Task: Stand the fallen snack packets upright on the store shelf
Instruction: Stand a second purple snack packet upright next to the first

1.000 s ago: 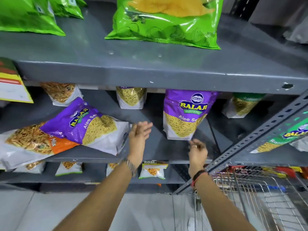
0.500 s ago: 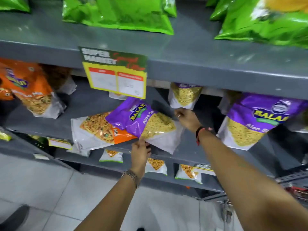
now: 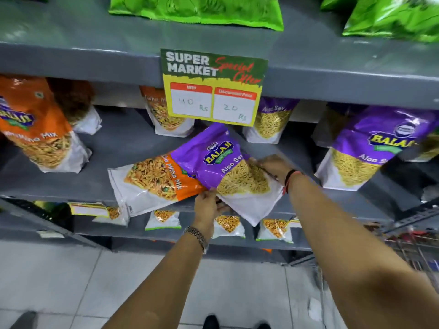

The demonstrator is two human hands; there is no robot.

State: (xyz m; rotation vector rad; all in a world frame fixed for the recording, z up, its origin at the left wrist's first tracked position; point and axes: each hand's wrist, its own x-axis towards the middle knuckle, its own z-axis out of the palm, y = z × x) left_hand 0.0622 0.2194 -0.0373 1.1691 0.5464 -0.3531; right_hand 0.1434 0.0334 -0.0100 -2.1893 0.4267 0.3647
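Note:
A purple Aloo Sev packet (image 3: 228,172) lies tilted on the grey middle shelf (image 3: 123,148), its top leaning up and left, its white bottom hanging over the shelf's front edge. My left hand (image 3: 207,206) grips its lower left edge. My right hand (image 3: 273,167) holds its right side. Under it lies an orange Tikha Mitha Mix packet (image 3: 152,184) flat on its back. To the right a second purple Aloo Sev packet (image 3: 370,150) stands upright. An orange mix packet (image 3: 38,129) stands at the left.
A Super Market price sign (image 3: 212,86) hangs from the upper shelf just above the held packet. Green bags (image 3: 197,8) lie on the top shelf. Small packets (image 3: 229,225) line the lower shelf. A wire trolley (image 3: 413,236) is at the right. Tiled floor below.
The view swung left. My hands left the upright purple packet at the right and took hold of the fallen purple packet, whose top has tipped up toward the sign.

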